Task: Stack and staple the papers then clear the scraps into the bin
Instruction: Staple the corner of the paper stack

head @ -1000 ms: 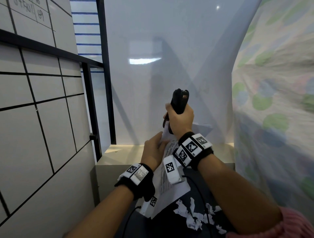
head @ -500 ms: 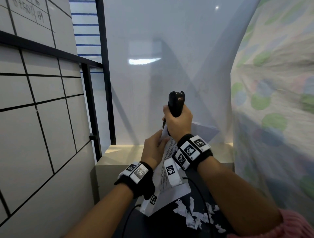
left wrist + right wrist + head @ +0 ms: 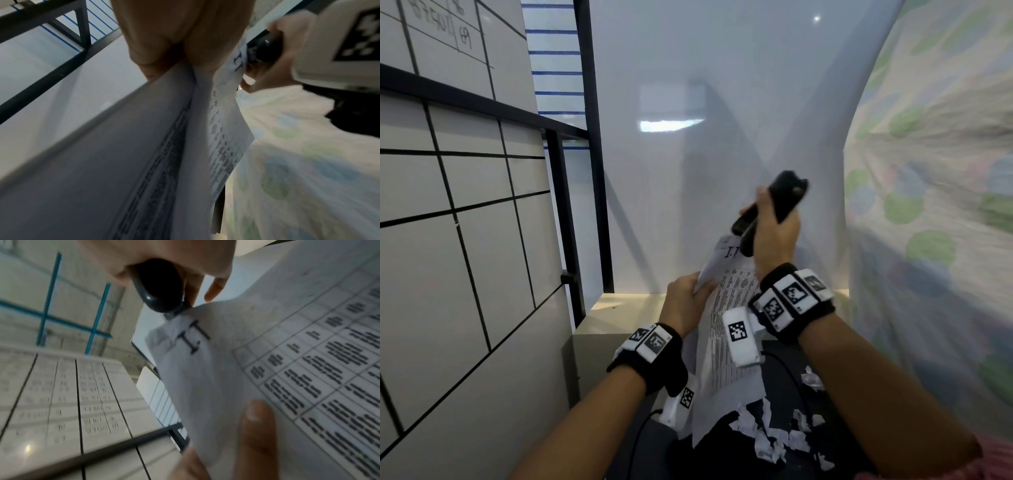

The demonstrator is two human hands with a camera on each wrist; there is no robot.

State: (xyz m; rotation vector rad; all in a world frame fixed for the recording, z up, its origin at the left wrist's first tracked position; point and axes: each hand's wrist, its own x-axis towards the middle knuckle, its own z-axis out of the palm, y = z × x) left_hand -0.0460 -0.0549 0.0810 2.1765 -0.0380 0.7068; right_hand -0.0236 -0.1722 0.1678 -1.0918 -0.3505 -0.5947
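- Lowest in the head view, torn white scraps (image 3: 774,435) lie scattered on the dark counter (image 3: 784,370) near the bottom centre; they wait for the bin, which no view shows.
- Just above them, the left hand (image 3: 685,305) pinches the left edge of the papers (image 3: 732,335), with the thumb on the printed face; the left wrist view shows the sheets fanning apart a little below that pinch.
- The papers are held up off the counter, printed tables facing the person, the top corner marked "I I" tilted toward the upper middle of the frame.
- Higher still, the right hand (image 3: 774,236) is wrapped round the black stapler (image 3: 784,198), whose nose meets that top corner; the right wrist view shows the metal tip right at the paper's edge.
- Whether the corner sits fully inside the stapler's mouth I cannot tell; the frames are blurred there.
- Judgement: this is the stapling step. To do it well, square the loose sheets first, since they are splayed, then slide the corner deep enough into the mouth that the staple catches every sheet.
- Squeeze firmly in one press, keeping the left pinch close to the corner so nothing slips or buckles.
- Behind everything stands a pale wall (image 3: 705,102), with a patterned curtain (image 3: 935,171) at the right.
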